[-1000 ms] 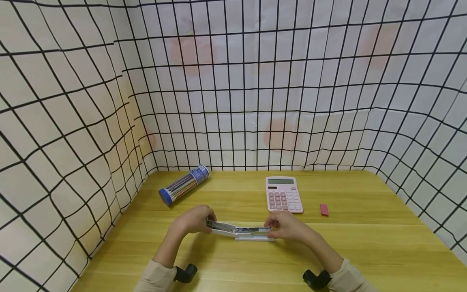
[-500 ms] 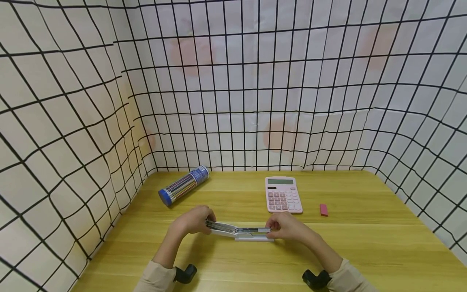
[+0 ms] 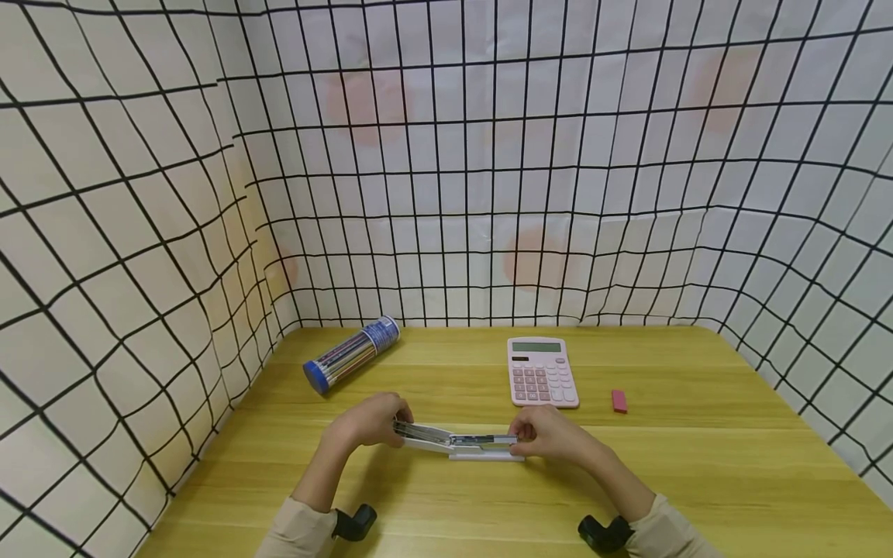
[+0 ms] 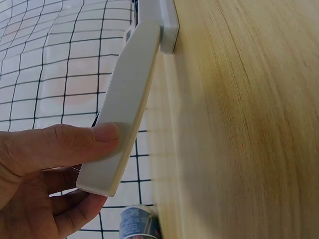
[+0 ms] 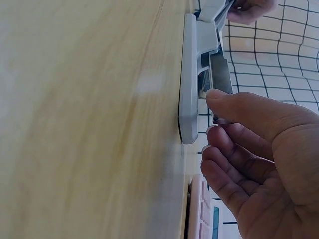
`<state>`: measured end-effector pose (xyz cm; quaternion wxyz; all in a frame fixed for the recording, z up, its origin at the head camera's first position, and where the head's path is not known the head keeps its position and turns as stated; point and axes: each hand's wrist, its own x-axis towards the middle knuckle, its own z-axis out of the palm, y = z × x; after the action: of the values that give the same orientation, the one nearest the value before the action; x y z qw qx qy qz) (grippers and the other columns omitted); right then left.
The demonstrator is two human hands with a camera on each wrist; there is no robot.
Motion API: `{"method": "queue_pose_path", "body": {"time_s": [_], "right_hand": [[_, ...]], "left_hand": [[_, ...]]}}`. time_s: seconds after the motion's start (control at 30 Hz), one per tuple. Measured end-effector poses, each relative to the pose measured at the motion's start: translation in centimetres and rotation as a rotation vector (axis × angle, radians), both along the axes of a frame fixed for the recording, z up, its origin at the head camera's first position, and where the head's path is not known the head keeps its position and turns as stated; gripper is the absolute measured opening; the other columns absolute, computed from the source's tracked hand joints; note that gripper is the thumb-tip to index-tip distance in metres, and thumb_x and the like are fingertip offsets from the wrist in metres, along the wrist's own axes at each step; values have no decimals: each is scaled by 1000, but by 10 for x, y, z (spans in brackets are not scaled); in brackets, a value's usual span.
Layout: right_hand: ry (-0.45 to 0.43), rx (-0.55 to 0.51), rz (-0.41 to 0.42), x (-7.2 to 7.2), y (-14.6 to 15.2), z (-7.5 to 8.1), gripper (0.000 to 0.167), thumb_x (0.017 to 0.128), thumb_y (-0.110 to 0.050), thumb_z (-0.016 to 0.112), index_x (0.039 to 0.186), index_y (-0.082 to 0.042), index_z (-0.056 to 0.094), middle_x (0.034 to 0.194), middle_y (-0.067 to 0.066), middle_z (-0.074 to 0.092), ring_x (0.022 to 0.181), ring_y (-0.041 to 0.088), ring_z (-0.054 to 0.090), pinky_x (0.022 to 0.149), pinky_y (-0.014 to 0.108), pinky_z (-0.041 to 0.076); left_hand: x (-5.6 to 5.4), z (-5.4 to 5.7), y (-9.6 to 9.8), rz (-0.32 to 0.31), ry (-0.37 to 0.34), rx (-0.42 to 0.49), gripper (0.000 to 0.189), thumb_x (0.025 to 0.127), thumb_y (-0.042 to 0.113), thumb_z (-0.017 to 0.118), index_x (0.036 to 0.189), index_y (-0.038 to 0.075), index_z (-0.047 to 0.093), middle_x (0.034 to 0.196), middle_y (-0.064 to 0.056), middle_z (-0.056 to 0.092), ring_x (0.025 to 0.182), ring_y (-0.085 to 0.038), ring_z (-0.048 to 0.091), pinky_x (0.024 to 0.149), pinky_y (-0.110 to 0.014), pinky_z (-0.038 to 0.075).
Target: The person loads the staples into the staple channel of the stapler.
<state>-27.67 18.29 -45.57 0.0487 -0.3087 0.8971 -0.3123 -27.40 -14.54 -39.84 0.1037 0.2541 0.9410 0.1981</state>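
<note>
"Two-handed, then. How best to steady the stapler point(image 3: 429, 445)?"
"Probably by keeping the base point(image 5: 188, 79) low at the table point(image 3: 446, 511), without twisting the hinge point(image 3: 453, 441)."
"And the grips?"
"With left hand point(image 3: 377, 418), pinching the raised cover point(image 4: 124, 94) from a bent wrist; with right hand point(image 3: 547, 432), pinching the metal rail's point(image 5: 221, 74) end, remaining fingers point(image 5: 232, 172) curled. Just beyond: calculator point(image 3: 544, 372). Off leftward: pencil tube point(image 3: 352, 355)."

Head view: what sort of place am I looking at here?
Probably a screened booth set up as a desk: grid-lined white sheeting stands on three sides of a wood-grain table, with office things there, a pink calculator and an opened stapler.
</note>
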Motion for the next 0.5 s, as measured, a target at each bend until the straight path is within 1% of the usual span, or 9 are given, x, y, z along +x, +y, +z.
{"method": "queue_pose_path", "body": {"time_s": [0.5], "right_hand": [[-17, -21, 7, 1, -1, 2, 19, 80, -21, 79, 89, -7, 69, 77, -7, 62, 68, -2, 50, 63, 20, 46]], "left_hand": [[-2, -2, -2, -14, 11, -11, 26, 72, 3, 80, 96, 5, 71, 92, -2, 68, 81, -14, 54, 77, -37, 49]]}}
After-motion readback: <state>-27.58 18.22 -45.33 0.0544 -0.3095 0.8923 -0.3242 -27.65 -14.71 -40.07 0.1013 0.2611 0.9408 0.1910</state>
